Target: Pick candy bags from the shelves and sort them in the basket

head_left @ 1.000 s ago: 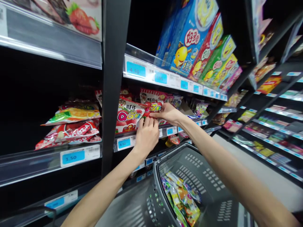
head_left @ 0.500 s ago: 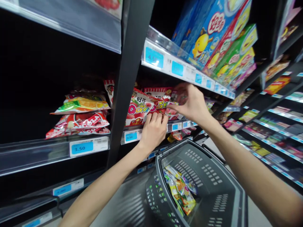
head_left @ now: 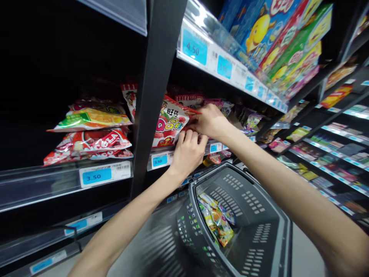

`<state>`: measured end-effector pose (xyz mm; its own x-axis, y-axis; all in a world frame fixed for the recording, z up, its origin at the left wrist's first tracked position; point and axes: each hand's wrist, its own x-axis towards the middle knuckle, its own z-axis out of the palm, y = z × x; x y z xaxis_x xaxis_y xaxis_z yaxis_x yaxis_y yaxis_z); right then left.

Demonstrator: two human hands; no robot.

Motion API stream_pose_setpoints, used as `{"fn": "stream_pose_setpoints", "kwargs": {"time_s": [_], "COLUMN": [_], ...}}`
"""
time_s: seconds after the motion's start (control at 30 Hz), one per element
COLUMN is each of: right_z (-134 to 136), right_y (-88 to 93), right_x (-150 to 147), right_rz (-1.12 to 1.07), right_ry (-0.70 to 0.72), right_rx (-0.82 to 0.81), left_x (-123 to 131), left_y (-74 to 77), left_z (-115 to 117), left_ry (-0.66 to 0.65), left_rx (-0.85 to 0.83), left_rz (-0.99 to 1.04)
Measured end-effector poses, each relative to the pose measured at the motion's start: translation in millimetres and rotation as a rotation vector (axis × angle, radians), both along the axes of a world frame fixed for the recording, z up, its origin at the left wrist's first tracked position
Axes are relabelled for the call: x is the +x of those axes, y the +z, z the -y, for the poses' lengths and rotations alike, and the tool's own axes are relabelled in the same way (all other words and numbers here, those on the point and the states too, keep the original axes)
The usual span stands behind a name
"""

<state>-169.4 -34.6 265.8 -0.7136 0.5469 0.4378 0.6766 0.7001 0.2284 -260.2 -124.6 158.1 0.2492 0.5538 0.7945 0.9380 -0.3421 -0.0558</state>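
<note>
A red and white gummy candy bag (head_left: 170, 122) with "QQ" lettering stands at the front of the shelf, just right of the black post. My left hand (head_left: 190, 151) has its fingers curled onto the lower right of the bags, above the price strip. Higher and to the right, my right hand (head_left: 211, 122) closes on the red edge of a gummy candy bag; its fingertips are partly hidden. Whether that edge belongs to the front bag or one behind it, I cannot tell. More red-striped bags (head_left: 188, 100) stand behind.
Below my hands sits a grey shopping basket (head_left: 253, 231) holding several colourful snack packets (head_left: 217, 219). The upper shelf edge (head_left: 225, 67) overhangs my right hand, with boxes (head_left: 259, 34) above. Left of the post (head_left: 151, 96), more candy bags (head_left: 95, 144) are stacked.
My right hand has moved left and down, from an open pose beside the bags to closing on a bag's edge. My left hand stays nearly in place. The view has shifted slightly.
</note>
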Motion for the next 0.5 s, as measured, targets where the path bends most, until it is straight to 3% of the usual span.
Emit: {"fn": "stream_pose_setpoints", "kwargs": {"time_s": [0.1,0.37,0.5], "right_z": [-1,4,2], "right_y": [-4.9,17.1,15.2], "right_x": [-2,12,13], "right_rz": [-0.102,-0.037,-0.032], "right_ry": [-0.038,0.146,0.17], "right_rx": [-0.011,-0.652,-0.632], "left_x": [0,1,4], "left_y": [3.0,10.0,10.8], "left_z": [1,6,3], "left_ry": [0.013,0.044,0.068], "left_rx": [-0.031,-0.079,-0.1], "left_rz": [0.014,0.013,0.009]}}
